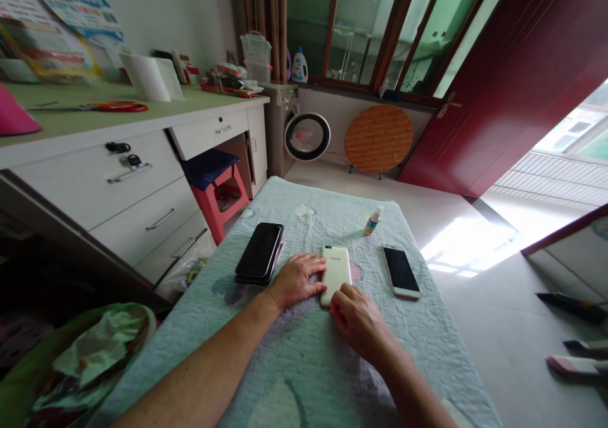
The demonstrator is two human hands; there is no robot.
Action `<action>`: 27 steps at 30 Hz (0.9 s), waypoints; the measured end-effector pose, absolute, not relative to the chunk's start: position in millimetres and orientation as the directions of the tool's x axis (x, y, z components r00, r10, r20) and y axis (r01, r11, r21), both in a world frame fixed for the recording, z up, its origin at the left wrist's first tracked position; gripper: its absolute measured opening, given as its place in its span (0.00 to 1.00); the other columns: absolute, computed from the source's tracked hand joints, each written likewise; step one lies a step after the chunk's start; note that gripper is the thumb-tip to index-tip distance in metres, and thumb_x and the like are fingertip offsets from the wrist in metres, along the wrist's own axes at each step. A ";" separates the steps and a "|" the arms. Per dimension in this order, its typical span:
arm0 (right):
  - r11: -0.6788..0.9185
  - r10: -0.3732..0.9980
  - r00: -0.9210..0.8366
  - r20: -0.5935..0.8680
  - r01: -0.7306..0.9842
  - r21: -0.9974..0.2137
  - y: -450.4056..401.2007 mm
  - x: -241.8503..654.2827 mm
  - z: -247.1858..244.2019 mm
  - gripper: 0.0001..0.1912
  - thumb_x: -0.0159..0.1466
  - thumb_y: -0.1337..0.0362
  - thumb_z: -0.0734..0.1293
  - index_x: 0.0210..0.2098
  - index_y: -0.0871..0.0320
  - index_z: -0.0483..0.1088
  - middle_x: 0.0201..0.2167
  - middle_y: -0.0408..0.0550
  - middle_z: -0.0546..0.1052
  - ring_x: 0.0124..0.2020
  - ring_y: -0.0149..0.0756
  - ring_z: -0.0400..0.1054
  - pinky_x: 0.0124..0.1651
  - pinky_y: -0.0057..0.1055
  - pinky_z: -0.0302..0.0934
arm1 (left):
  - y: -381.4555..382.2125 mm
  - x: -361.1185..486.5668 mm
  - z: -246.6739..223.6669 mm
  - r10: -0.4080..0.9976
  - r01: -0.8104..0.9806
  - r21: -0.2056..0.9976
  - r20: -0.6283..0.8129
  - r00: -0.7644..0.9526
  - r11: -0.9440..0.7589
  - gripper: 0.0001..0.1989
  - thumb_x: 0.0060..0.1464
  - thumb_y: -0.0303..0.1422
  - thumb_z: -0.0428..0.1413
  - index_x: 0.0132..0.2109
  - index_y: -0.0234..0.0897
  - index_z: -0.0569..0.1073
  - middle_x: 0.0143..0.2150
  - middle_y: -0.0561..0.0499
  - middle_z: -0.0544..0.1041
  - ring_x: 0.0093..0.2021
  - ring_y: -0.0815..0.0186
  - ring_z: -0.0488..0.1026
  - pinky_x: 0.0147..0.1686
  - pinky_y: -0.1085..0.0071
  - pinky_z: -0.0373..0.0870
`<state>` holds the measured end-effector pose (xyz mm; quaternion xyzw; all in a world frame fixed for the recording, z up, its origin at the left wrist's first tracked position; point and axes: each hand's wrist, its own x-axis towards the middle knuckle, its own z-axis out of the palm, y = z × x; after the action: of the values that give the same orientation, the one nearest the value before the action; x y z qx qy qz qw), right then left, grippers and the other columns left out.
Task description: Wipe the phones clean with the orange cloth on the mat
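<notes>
on the cloth-covered desk (pixel 332 206), uneven pushing from the right hand (pixel 358 317), with the left hand (pixel 297 280) bracing too lightly, is risking a skid of the white phone (pixel 336 266) over the soft folds. the phone is lying back-up between the hands: left fingers are spreading, released, against its left edge; right fingers are curling at its lower right corner, perhaps gripping an orange sliver (pixel 332 311), but i cannot tell.

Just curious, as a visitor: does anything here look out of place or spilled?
The washing machine has its round door hanging open, odd with no hand near it. I see no spill on the quilted cloth.
</notes>
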<state>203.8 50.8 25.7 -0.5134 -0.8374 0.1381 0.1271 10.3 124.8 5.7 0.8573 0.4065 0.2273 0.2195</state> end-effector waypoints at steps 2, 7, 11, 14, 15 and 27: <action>0.470 0.879 -0.466 0.101 0.809 -0.354 51.1 197.2 22.8 0.06 0.63 0.73 0.62 0.32 0.58 0.67 0.33 0.45 0.69 0.34 0.32 0.61 0.38 0.27 0.53 | 125.5 9.8 4.3 0.792 0.598 0.553 0.215 0.571 -0.581 0.23 0.52 0.37 0.63 0.55 0.42 0.73 0.59 0.50 0.72 0.62 0.54 0.64 0.62 0.57 0.56; 0.530 0.847 -0.512 0.145 0.788 -0.312 51.4 182.7 21.1 0.06 0.65 0.71 0.62 0.32 0.58 0.67 0.34 0.46 0.70 0.35 0.34 0.61 0.39 0.28 0.54 | 126.5 9.2 1.4 0.782 0.593 0.541 0.222 0.583 -0.596 0.22 0.53 0.37 0.62 0.55 0.41 0.73 0.60 0.49 0.71 0.62 0.55 0.64 0.61 0.57 0.56; 0.517 0.854 -0.501 0.138 0.797 -0.312 51.8 183.2 22.3 0.06 0.62 0.73 0.63 0.31 0.58 0.68 0.33 0.45 0.69 0.35 0.33 0.61 0.38 0.28 0.53 | 126.0 8.9 2.2 0.780 0.600 0.533 0.210 0.589 -0.596 0.22 0.54 0.38 0.62 0.56 0.43 0.72 0.60 0.50 0.71 0.62 0.55 0.64 0.61 0.57 0.56; 0.471 0.880 -0.459 0.122 0.810 -0.349 49.7 193.9 23.2 0.08 0.59 0.76 0.62 0.31 0.57 0.68 0.32 0.45 0.69 0.34 0.33 0.61 0.37 0.27 0.52 | 125.2 8.8 4.5 0.777 0.600 0.528 0.211 0.593 -0.601 0.23 0.53 0.38 0.63 0.56 0.43 0.72 0.60 0.51 0.71 0.62 0.54 0.64 0.61 0.57 0.56; 0.447 0.892 -0.437 0.113 0.818 -0.363 48.6 198.7 23.8 0.09 0.58 0.77 0.62 0.31 0.57 0.68 0.32 0.44 0.69 0.34 0.32 0.61 0.36 0.27 0.52 | 125.0 8.9 5.3 0.778 0.601 0.528 0.209 0.593 -0.600 0.23 0.52 0.38 0.64 0.56 0.42 0.72 0.60 0.50 0.71 0.62 0.54 0.64 0.61 0.57 0.56; 0.257 0.966 -0.226 0.122 0.850 -0.459 55.8 244.6 31.4 0.06 0.56 0.74 0.62 0.28 0.57 0.66 0.29 0.42 0.66 0.31 0.31 0.61 0.34 0.27 0.51 | 121.6 10.4 6.7 0.766 0.606 0.494 0.232 0.599 -0.623 0.23 0.54 0.37 0.63 0.56 0.41 0.71 0.60 0.48 0.71 0.61 0.55 0.65 0.61 0.55 0.57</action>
<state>244.6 55.8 31.4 -0.5909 -0.7687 0.1492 0.1941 10.4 121.6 6.7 0.8747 0.3921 0.2157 0.1859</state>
